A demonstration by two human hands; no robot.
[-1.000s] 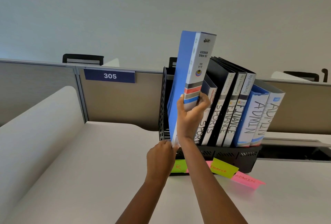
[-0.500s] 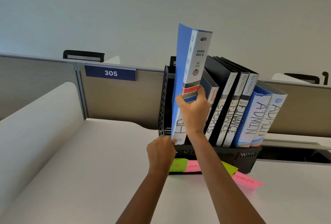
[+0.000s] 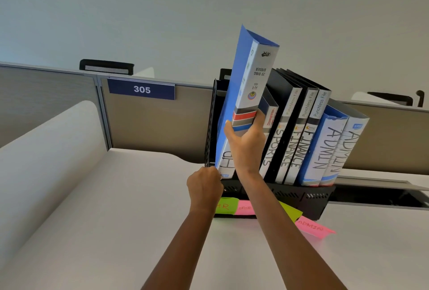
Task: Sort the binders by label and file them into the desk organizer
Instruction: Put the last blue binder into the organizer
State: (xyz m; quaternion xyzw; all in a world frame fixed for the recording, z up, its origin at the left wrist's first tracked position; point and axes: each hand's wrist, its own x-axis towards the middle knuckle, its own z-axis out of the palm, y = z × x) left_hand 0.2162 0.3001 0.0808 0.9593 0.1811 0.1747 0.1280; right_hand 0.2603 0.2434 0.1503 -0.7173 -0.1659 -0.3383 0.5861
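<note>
HR binder (image 3: 246, 85) stood half-filed in the desk organizer (image 3: 313, 197), our right fingers (image 3: 259, 118) grasping it, left fingers (image 3: 213, 175) clutching the organizer's wall; next it needed pressing down.

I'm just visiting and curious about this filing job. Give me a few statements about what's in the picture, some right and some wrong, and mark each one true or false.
1. The right hand grips the blue binder by its spine. True.
2. The blue binder stands at the right end of the organizer. False: it is at the left end, next to the SPORTS binder.
3. There are two ADMIN binders side by side. True.
4. The sign on the partition reads 503. False: it reads 305.
5. The ADMIN sticky note is green. False: it is pink.
</note>
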